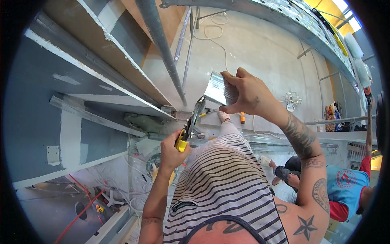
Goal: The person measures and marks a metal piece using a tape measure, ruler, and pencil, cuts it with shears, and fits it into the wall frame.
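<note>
My left hand [170, 148] is closed round the yellow handles of tin snips [198, 112], and their dark metal jaws point up. Pinched between the thumb and fingers of my right hand [252, 92] is a short piece of shiny ribbed metal profile [218, 88]. The tips of the snips reach the lower left corner of the metal; whether the blades grip its edge, I cannot tell.
To the left stand cut plasterboard panels [99, 110] and a steel scaffold pole [162, 44]. A scaffold platform [260, 14] crosses the top. Cables [213, 32] lie on the floor. At the right, a co-worker in a blue and red shirt [345, 183] reaches upward.
</note>
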The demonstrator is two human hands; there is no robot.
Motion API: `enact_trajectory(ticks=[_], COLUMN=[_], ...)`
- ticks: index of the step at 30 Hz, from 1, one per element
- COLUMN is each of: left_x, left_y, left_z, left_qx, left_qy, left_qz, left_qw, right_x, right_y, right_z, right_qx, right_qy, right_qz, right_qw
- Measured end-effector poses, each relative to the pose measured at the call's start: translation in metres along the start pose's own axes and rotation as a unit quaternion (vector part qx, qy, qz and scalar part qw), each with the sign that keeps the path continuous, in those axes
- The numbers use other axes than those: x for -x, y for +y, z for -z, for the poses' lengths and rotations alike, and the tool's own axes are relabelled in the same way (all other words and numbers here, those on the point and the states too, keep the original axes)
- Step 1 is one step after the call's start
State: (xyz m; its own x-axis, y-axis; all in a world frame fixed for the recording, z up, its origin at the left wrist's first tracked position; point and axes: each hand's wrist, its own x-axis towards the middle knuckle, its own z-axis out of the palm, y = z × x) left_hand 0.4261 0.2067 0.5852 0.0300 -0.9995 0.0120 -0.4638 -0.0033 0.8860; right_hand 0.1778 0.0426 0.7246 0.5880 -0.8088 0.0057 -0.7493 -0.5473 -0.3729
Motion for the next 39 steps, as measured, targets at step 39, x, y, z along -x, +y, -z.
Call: enact_trajectory(ticks=[39], left_x=[-0.021], left_y=[0.002], left_z=[-0.055], left_qx=[0.049], left_qy=[-0.043], left_qz=[0.102], left_qw=[0.993], right_x=[0.023], right_y=[0.011], right_z=[-0.06], right_qx=[0.182], right_qy=[0.091], right_qz=[-0.01], right_qw=[0.979])
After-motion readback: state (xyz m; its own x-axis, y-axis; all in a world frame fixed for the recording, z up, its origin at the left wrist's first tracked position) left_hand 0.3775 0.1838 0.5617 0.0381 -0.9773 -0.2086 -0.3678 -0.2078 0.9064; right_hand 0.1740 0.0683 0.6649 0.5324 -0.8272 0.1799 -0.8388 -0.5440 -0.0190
